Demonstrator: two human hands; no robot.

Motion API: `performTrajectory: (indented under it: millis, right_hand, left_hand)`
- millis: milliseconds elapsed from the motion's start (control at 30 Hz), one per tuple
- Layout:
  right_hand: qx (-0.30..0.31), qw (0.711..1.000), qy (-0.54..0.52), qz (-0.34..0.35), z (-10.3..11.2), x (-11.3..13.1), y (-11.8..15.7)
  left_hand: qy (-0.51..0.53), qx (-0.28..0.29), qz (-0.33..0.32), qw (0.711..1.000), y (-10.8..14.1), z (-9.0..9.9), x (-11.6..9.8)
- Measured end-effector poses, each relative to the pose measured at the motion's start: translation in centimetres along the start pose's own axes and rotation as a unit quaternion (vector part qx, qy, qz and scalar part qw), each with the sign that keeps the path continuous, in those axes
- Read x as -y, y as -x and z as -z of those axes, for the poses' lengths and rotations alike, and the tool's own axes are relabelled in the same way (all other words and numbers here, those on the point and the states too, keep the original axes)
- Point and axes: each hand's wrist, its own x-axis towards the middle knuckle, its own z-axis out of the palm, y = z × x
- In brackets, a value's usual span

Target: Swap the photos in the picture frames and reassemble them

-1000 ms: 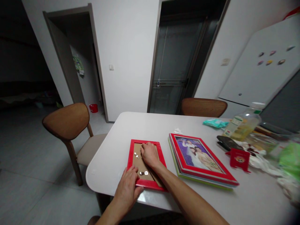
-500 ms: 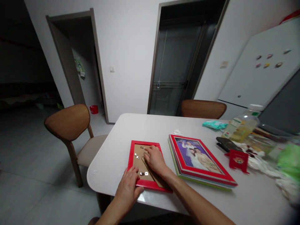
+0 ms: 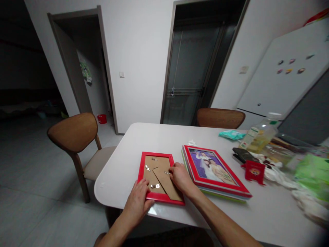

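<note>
On the bench (image 3: 118, 171), red frame (image 3: 141, 169) is laid back-up, near-left corner held by left hand (image 3: 137, 199), fingers together; right hand (image 3: 181, 176) fingers bunched at clip (image 3: 166, 172), pinch indiscernible.

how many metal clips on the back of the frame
4 in view: far clip, left clip, near clip, right clip by the right hand, which may hide more.

Picture frame (image 3: 159, 173) and frame stack (image 3: 215, 171) on a table (image 3: 123, 181)
The frame is laid at the near edge, left of the stack; at the far right a bottle (image 3: 260, 135) is stood, a packet (image 3: 231, 134) left of it. One chair (image 3: 74, 133) is placed left of the table, another chair (image 3: 221, 118) behind its far edge.
</note>
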Motion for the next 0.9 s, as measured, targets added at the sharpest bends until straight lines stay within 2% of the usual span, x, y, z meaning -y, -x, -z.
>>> performTrajectory:
  millis: [167, 333, 500, 600, 767, 900]
  right_hand:
    - [-0.014, 1.000, 0.002, -0.022, -0.2, -0.1, -0.4]
    - [-0.048, 0.998, -0.024, 0.020, 0.5, 0.9, 1.2]
    - [0.025, 0.997, -0.067, 0.034, 0.4, 2.8, 2.7]
    - [0.015, 0.996, -0.084, 0.016, 0.3, 3.0, 2.5]
    - [0.001, 0.997, -0.076, 0.014, 2.1, 2.7, 1.8]
    - [-0.012, 0.995, -0.099, 0.015, 4.4, 3.8, 2.1]
  left_hand:
    - [0.001, -0.005, -0.002, 1.000, 0.0, -0.1, 0.1]
    - [0.017, -0.002, 0.004, 1.000, 0.0, 0.0, 0.0]
    - [0.045, -0.014, 0.015, 0.999, 0.2, 0.0, -0.1]
    - [0.089, -0.020, 0.037, 0.995, 0.2, 0.0, -0.3]
    - [0.212, -0.058, 0.093, 0.971, -0.7, 0.5, -0.7]
    - [0.338, -0.106, 0.111, 0.929, -2.4, 0.9, -0.5]
